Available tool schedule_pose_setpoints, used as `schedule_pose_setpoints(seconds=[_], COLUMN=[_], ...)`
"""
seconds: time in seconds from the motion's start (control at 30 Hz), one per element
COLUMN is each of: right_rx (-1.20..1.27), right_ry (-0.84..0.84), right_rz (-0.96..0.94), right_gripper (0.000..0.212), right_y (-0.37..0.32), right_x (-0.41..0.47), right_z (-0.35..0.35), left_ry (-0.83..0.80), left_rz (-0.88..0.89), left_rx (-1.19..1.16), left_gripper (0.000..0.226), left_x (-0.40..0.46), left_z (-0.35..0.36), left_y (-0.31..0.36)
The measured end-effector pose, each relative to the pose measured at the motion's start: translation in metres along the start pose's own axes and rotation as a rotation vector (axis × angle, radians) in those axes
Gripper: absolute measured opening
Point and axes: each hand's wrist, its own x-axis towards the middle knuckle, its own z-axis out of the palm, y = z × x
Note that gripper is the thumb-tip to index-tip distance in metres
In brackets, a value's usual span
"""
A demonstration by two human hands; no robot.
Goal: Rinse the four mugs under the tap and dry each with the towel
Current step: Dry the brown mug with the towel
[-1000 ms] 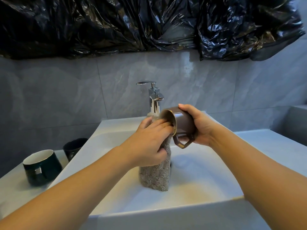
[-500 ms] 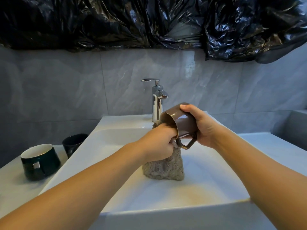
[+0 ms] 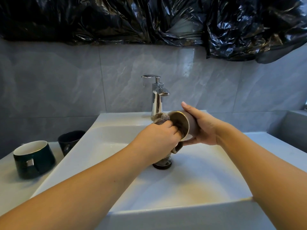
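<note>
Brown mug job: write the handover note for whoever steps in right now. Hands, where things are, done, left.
Left hand: grips the grey towel and presses it into the mouth of the brown mug.
Right hand: holds the brown mug on its side over the sink, mouth facing left, handle down.
Tap: no water seen running.
Dark green mug and black mug stand upright on the counter left of the sink. A fourth mug is not in view.
Done: brown mug is at the drying step.
Left: finish wiping it. Whether the other mugs are rinsed or dried cannot be told.
</note>
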Motion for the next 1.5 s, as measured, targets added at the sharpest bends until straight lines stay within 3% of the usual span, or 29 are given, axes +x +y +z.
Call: schedule_pose_setpoints(seconds=[0.2,0.37,0.5,0.67,0.77,0.83,0.93,1.07,1.23,1.37,1.5], right_rx=[-0.052,-0.088,-0.087,-0.355,-0.532,-0.72,-1.162,-1.42,-1.314,-1.269,-1.275], right_ry=[0.092,0.112,0.089,0.17,0.024,-0.075,-0.102,-0.1,-0.037,0.014,0.025], right_rz=[-0.064,-0.142,-0.234,-0.507,-0.559,-0.523,-0.547,-0.529,-0.556,-0.714,-0.738], right_gripper=[0.039,0.029,0.038,0.028,0.039,0.064,0.087,0.097,0.106,0.098,0.098], right_y=[-0.004,-0.002,0.001,-0.002,-0.012,-0.018,-0.027,-0.027,0.003,0.022,0.027], right_x=[-0.004,-0.002,0.001,0.002,-0.007,-0.014,-0.024,-0.023,-0.02,-0.017,-0.012], right_z=[0.01,0.014,0.013,0.007,-0.001,-0.012,-0.022,-0.033,-0.04,-0.041,-0.044], left_ry=[-0.078,-0.103,-0.01,0.155,0.198,0.218,0.242,0.21,0.103,0.124,0.095], left_rz=[-0.091,-0.226,-0.082,-0.024,-0.036,-0.039,-0.016,0.043,0.101,0.142,0.135], left_rx=[-0.062,-0.254,-0.075,0.067,0.096,-0.001,0.001,-0.005,-0.018,0.029,0.096], left_gripper=[0.038,0.037,0.034,0.033,0.038,0.041,0.039,0.033,0.04,0.041,0.043], left_x=[0.006,0.012,0.005,0.001,0.003,0.004,0.004,0.009,0.009,0.01,0.014], left_z=[0.002,0.006,0.003,0.009,0.011,0.007,0.008,0.015,0.021,0.021,0.026], left_y=[0.003,0.008,-0.001,-0.007,-0.005,-0.006,-0.007,0.0,0.008,0.009,0.01])
